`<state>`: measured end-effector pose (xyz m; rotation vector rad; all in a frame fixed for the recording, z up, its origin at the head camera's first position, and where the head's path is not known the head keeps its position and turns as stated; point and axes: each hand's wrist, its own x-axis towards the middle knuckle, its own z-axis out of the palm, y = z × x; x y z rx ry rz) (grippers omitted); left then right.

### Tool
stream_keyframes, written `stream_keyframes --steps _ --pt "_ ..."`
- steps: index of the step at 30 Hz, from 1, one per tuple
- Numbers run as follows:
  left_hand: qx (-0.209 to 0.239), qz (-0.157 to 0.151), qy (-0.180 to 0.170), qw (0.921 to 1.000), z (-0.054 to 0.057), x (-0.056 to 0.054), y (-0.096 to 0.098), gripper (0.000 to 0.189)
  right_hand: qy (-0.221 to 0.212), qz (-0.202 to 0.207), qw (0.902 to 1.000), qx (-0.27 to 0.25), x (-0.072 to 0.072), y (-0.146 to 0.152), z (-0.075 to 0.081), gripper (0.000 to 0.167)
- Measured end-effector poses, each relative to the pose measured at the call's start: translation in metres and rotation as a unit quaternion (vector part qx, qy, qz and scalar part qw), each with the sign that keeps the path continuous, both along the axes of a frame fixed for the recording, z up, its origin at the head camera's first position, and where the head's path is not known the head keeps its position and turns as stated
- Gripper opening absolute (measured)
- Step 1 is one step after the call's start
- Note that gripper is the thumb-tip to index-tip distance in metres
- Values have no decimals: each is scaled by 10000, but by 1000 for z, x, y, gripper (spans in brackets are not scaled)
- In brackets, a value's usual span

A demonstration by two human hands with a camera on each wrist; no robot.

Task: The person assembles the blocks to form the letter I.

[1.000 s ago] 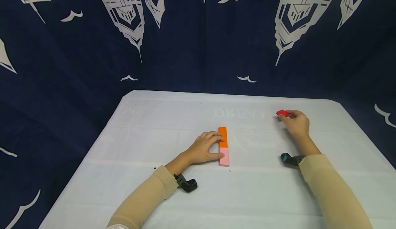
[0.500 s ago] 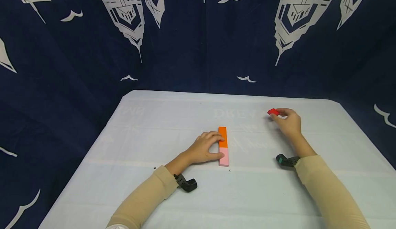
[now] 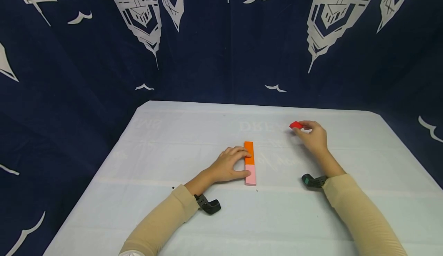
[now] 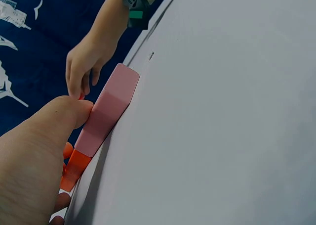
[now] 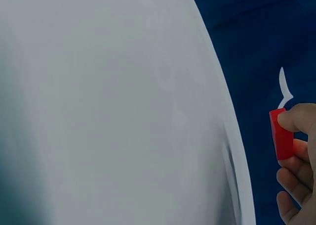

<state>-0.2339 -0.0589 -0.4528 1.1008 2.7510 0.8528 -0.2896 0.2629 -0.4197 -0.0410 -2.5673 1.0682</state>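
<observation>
An orange block (image 3: 248,150) and a pink block (image 3: 250,179) lie end to end on the white table, making one straight strip. My left hand (image 3: 226,166) rests at the strip's left side, thumb touching the pink block and fingertips on the orange one. Further back and to the right, my right hand (image 3: 314,137) pinches a small red block (image 3: 295,125) between thumb and fingers, above the table. In the right wrist view the red block (image 5: 282,136) shows one long face, partly covered by the thumb.
A white-covered table (image 3: 207,225) spreads under both hands. Behind it hangs a dark blue curtain (image 3: 207,75) with white building and bird shapes. Each wrist wears a black camera band, such as the left one (image 3: 209,206). Small dark specks dot the cloth.
My right hand has moved left with the red block, at about the same distance from the back edge. The left hand and the orange and pink blocks stay where they were.
</observation>
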Motion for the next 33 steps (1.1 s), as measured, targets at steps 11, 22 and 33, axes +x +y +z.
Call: stream_keyframes --steps 11,22,33 --pt "-12 6 8 10000 1 0 -1 56 61 262 9996 -29 -5 -16 -8 41" --pt "6 -2 -17 10000 0 1 0 56 47 496 9988 -37 -8 -30 -11 39" --pt "15 28 -18 10000 0 1 -1 55 17 874 9962 -58 -10 -44 -15 38"
